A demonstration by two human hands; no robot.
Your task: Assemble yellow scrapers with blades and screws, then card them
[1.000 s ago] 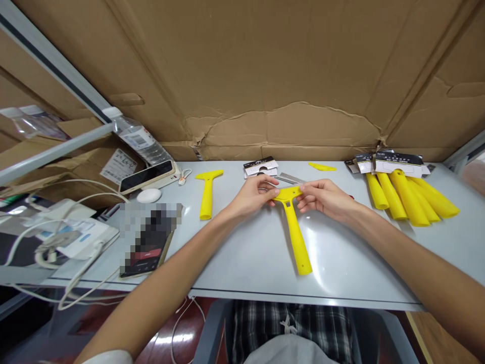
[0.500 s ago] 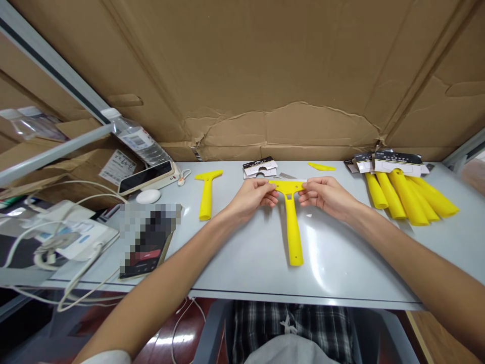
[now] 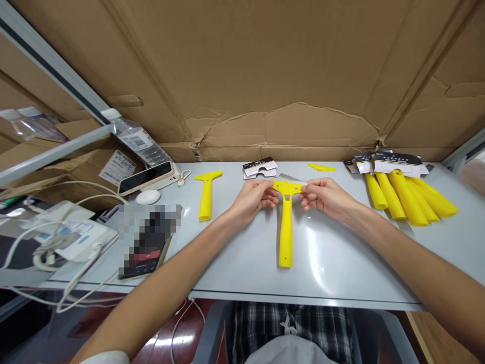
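Observation:
Between my two hands is a yellow scraper [image 3: 286, 222], its T-shaped head away from me and its hollow handle pointing toward me. My left hand [image 3: 254, 200] pinches the left end of the head, and my right hand [image 3: 326, 198] pinches the right end. A thin metal strip shows along the head's far edge. Just behind it lie thin grey blades [image 3: 288, 177] and a black-and-white card [image 3: 260, 168]. To the left lies a second yellow scraper [image 3: 206, 197]. A small yellow strip-shaped piece [image 3: 321, 167] rests at the back.
Several yellow scrapers with cards [image 3: 411, 197] are fanned out at the right. On the left are a tablet-like device [image 3: 166, 247], a phone [image 3: 146, 178], a white oval object [image 3: 148, 196], a water bottle [image 3: 136, 139] and tangled cables. Cardboard [image 3: 288, 76] stands along the back.
The handle end of the held scraper has swung to the left, so the scraper is now nearly straight. Both hands keep their pinch on the head, with only slight shifts.

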